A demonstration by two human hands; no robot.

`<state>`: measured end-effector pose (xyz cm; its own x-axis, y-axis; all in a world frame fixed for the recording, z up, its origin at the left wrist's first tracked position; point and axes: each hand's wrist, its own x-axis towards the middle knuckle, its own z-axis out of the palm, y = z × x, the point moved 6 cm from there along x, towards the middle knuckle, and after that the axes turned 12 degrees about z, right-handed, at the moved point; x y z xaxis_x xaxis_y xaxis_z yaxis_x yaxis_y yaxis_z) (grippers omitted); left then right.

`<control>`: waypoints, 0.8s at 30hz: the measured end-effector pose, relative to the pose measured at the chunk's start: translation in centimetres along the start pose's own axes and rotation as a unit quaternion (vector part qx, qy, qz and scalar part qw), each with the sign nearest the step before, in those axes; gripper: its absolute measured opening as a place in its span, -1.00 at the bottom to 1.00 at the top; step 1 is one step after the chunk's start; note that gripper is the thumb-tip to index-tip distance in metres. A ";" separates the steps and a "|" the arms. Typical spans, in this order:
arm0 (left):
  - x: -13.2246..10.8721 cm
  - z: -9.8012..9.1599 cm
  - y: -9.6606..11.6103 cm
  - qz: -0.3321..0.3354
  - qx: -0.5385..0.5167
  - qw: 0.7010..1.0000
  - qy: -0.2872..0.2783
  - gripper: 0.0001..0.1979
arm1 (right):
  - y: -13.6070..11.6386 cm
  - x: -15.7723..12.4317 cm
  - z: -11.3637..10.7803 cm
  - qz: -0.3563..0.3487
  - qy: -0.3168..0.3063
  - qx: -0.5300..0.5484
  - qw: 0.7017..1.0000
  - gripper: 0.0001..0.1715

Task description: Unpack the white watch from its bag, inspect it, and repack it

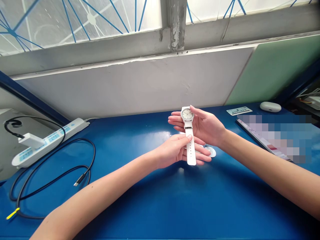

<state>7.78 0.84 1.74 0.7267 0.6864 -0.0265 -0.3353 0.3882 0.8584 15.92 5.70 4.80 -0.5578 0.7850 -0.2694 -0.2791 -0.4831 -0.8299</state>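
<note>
A white wristwatch (187,114) with a round pale dial is held above the blue desk, its strap running down toward me. My left hand (178,150) pinches the strap, thumb on top and the other fingers stretched out beneath it. Behind the dial lies my right hand (203,123), palm turned up, with its thumb on the case's upper right edge and the fingers under the watch. A small round whitish object (211,152) rests on the desk, partly hidden by my left fingertips.
On the left, a white power strip (56,141) holds a white charger plug (31,141). A black cable (50,188) lies coiled before it. A card (239,110), a white earbud case (270,106) and a flat, partly blurred-out device (262,136) are at the right.
</note>
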 end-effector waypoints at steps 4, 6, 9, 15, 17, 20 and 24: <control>0.0 0.2 0.1 -0.010 -0.005 1.000 0.001 -0.67 | 0.1 0.1 -0.2 0.010 -0.003 0.021 1.000 -0.42; -0.1 0.2 0.2 -0.011 0.006 1.000 0.006 -0.68 | 0.2 0.2 -0.2 0.010 -0.011 0.022 1.000 -0.41; -0.2 0.1 0.1 -0.012 0.033 0.999 0.018 -0.68 | 0.5 0.2 -0.1 0.012 -0.034 -0.010 0.999 -0.36; -0.1 -0.1 -0.2 -0.005 0.027 0.999 0.039 -0.67 | 0.6 0.2 0.0 -0.001 -0.055 -0.056 0.997 -0.40; -0.1 -0.1 -0.2 -0.009 0.022 0.999 0.049 -0.68 | 0.6 0.2 0.1 0.002 -0.052 -0.051 0.997 -0.42; -0.2 0.0 -0.1 -0.011 0.014 0.998 0.058 -0.68 | 0.6 0.0 0.2 0.003 -0.053 -0.032 0.998 -0.44; -0.3 0.5 0.0 -0.013 0.010 0.998 0.066 -0.64 | 0.2 -0.2 -0.4 0.006 -0.012 -0.014 1.000 -0.52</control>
<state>7.84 0.34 2.02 0.6492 0.7517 -0.1159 -0.3043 0.3964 0.8662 16.29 5.64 4.47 -0.5797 0.7692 -0.2688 -0.2495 -0.4816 -0.8401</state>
